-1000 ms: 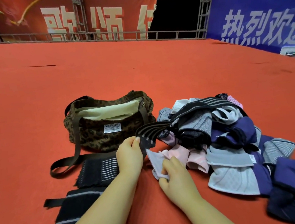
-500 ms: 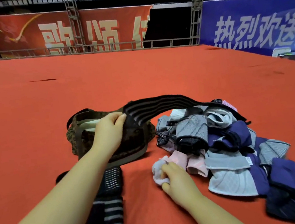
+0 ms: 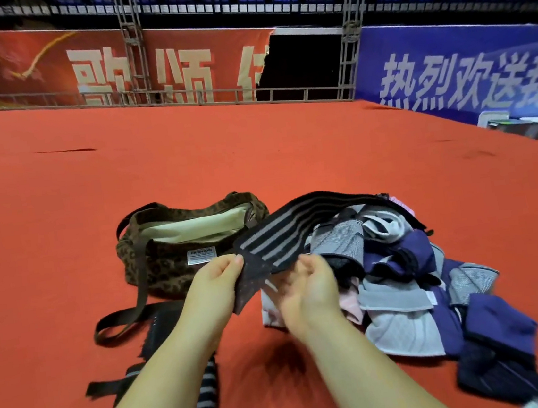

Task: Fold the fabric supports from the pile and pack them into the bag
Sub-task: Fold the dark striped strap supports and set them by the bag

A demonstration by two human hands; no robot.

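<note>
Partly blurred right hand (image 3: pixel 307 286), strap (image 3: pixel 284 235) end hidden in pile (image 3: pixel 413 274)

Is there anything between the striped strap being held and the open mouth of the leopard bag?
Nothing visible. The left hand pinches the near end of the black striped strap just in front of the leopard bag, whose mouth lies open and unobstructed. The strap's far end still trails over the pile.

A single head-worn wide-angle view looks forward and down from close above the red floor (image 3: pixel 123 173); banners (image 3: pixel 461 81) cross the frame's top edge.
</note>
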